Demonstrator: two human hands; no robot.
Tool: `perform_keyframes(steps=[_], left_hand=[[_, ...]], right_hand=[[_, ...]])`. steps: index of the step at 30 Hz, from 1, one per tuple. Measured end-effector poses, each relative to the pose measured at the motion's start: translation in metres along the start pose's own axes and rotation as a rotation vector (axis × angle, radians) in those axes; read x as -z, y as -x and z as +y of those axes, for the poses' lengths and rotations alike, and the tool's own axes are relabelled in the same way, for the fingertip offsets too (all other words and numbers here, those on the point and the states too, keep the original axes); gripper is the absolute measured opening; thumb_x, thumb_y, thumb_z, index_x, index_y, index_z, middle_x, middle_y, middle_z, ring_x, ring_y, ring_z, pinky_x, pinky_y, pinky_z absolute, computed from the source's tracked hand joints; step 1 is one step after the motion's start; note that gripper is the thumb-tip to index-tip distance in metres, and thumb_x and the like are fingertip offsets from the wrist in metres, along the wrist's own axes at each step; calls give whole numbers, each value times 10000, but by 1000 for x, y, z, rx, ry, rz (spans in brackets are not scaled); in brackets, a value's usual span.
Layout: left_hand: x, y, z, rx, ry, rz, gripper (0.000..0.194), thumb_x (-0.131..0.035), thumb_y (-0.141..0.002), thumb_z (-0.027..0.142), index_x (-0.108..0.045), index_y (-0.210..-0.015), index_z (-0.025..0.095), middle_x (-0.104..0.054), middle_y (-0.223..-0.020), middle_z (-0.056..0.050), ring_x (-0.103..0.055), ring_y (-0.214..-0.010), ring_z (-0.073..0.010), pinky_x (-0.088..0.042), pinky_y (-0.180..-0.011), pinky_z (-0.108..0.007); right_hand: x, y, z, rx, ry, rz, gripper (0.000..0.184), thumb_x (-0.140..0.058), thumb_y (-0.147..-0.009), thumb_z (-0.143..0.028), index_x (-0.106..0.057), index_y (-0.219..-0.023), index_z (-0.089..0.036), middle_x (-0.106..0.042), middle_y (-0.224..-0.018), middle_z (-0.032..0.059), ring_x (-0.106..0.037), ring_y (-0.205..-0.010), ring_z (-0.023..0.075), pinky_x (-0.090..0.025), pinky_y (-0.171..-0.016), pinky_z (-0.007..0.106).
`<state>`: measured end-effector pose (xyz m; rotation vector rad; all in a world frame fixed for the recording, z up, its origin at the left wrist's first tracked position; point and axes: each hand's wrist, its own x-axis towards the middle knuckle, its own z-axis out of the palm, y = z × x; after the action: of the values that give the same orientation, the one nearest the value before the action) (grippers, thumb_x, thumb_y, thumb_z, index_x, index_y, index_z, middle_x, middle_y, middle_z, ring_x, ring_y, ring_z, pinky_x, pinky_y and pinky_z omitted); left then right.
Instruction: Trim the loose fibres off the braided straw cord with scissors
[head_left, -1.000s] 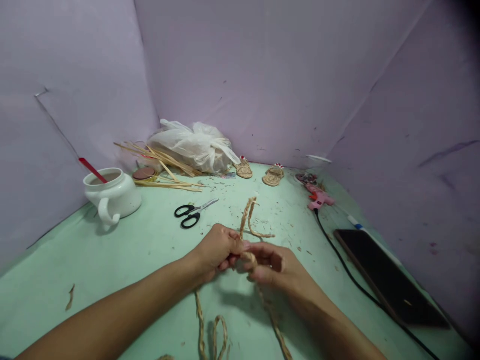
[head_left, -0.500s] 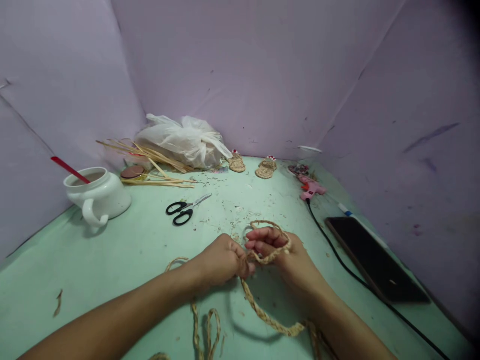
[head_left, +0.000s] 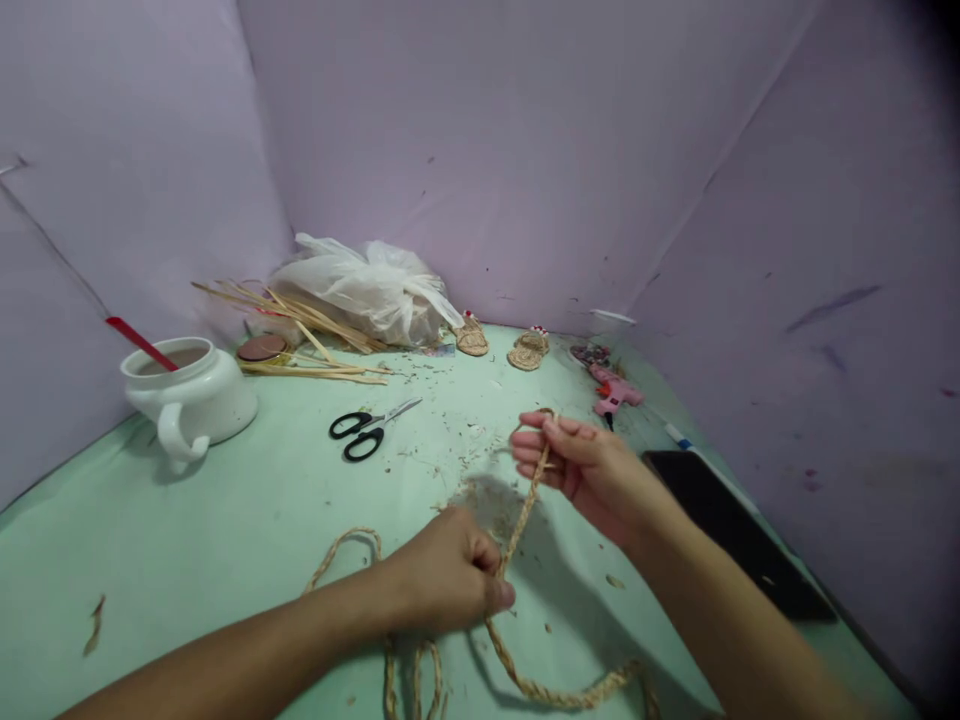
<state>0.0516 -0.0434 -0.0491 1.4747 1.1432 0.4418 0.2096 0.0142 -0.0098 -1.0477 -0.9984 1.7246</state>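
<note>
A braided straw-coloured fibre cord (head_left: 523, 516) runs taut between my two hands. My left hand (head_left: 452, 570) is closed in a fist round the cord, low over the table. Higher and farther right, my right hand (head_left: 581, 455) pinches the cord's upper part between thumb and forefinger, its other fingers loosely spread. Below my left fist the braid hangs down and curves away to the right along the table. More of the cord lies in loops beside and beneath my left forearm.
Black-handled scissors (head_left: 364, 432) lie beyond my left hand. At left stands a white pot (head_left: 214, 405) with a red stick. Behind are straw strips (head_left: 322, 372), a plastic bag (head_left: 375, 290) and two tiny woven sandals (head_left: 529, 350). A pink glue gun (head_left: 616, 392) and a black phone (head_left: 735, 535) lie right.
My right hand has moved up and away from my left, and the loop that lay round it is now drawn into a straight length. My left fist has shifted slightly nearer.
</note>
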Motion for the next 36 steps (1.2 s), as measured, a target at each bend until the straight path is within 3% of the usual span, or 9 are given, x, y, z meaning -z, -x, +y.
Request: perform_keyframes(steps=[3,7,11,14,20,24,27,31,36], left_hand=[[1,-2,-4,27,129,-30,265,-547,-604,250,-379,-418,167,-273,-401,70,-210,-395,-51,-156,-393,-220],[6,-6,-2,49,263,20,298,-569,-618,315,-393,-424,170,-279,-332,81,-201,-332,-37,-127,-361,-209],[12,-10,0,71,287,129,297,-573,-633,355,-438,-452,163,-313,-306,79,-240,-287,-35,-152,-322,-184],[16,-13,-1,128,292,147,265,-578,-623,362,-485,-491,152,-358,-336,72,-314,-287,-45,-195,-297,-166],[20,-16,-2,163,442,145,254,-593,-619,377,-539,-562,136,-399,-356,71,-334,-288,-37,-218,-282,-150],[18,-19,0,155,440,138,223,-578,-630,348,-517,-550,149,-395,-350,77,-325,-278,-37,-199,-276,-153],[15,-19,0,161,350,150,212,-538,-645,285,-457,-490,164,-378,-316,77,-298,-265,-38,-189,-286,-164],[20,-15,4,99,255,50,205,-613,-605,289,-486,-520,152,-394,-361,76,-350,-314,-49,-242,-333,-176],[37,-11,13,-25,284,282,308,-600,-663,423,-565,-623,119,-438,-425,53,-336,-367,-41,-214,-376,-178]], right_hand=[[0,-15,-26,-16,72,-1,139,-472,-818,-111,-607,-793,-137,-693,-713,72,-654,-637,145,-529,-672,296],[-5,-40,-44,38,181,0,143,-475,-829,-116,-607,-774,-117,-686,-694,82,-647,-619,141,-534,-648,286],[-7,-72,-26,-21,234,55,123,-495,-823,-127,-595,-754,-111,-672,-669,81,-632,-573,124,-527,-608,265],[-3,-81,-3,-88,267,113,188,-582,-775,-250,-584,-673,-92,-656,-620,120,-622,-539,162,-521,-543,301],[9,-28,12,103,346,340,289,-627,-684,-428,-655,-708,-141,-672,-828,111,-616,-717,188,-484,-606,278],[-3,6,29,-71,292,76,287,-721,-579,-358,-698,-749,-128,-671,-666,65,-582,-613,160,-452,-621,293],[-15,12,45,-67,189,57,240,-740,-549,-315,-687,-701,-137,-647,-619,31,-549,-569,135,-431,-596,280],[-17,11,50,-13,166,102,183,-731,-549,-287,-645,-602,-135,-589,-540,6,-500,-520,115,-385,-533,246],[-20,18,48,-39,130,-30,202,-698,-604,-308,-593,-581,-136,-520,-466,-26,-426,-436,72,-317,-460,207]])
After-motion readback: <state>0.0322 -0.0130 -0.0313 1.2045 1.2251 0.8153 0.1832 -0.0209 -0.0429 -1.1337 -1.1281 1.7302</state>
